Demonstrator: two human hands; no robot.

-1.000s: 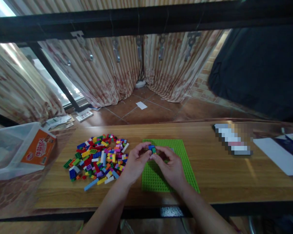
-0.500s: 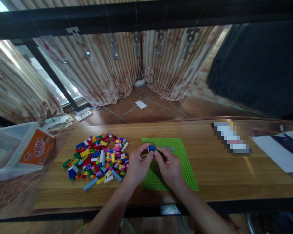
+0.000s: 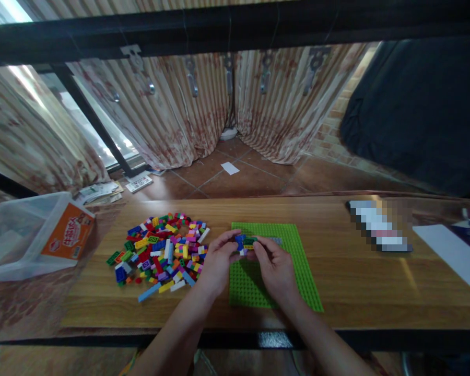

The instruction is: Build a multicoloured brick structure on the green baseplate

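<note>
My left hand (image 3: pixel 218 261) pinches a blue toy brick (image 3: pixel 239 241), its fingers closed at the brick's left side. Close against that brick is a dark green brick (image 3: pixel 250 241), gripped by the fingertips of my right hand (image 3: pixel 278 267). Bits of yellow and white show at the underside of this small cluster; how the pieces join is too small to tell. Both hands are over a bright green studded baseplate (image 3: pixel 297 271). Behind my right fingers a grey piece (image 3: pixel 275 240) shows on the plate, partly hidden.
A heap of mixed coloured bricks (image 3: pixel 168 250) lies left of the baseplate on the wooden table (image 3: pixel 360 292). At the far left stands a clear plastic bin (image 3: pixel 23 235) with an orange label. A blurred-out flat object (image 3: pixel 379 227) and white paper (image 3: pixel 450 256) are on the right.
The held bricks have turned, so the green one now shows more, with yellow and white below it. My fingers have shifted slightly apart. The whole view has moved a little.
</note>
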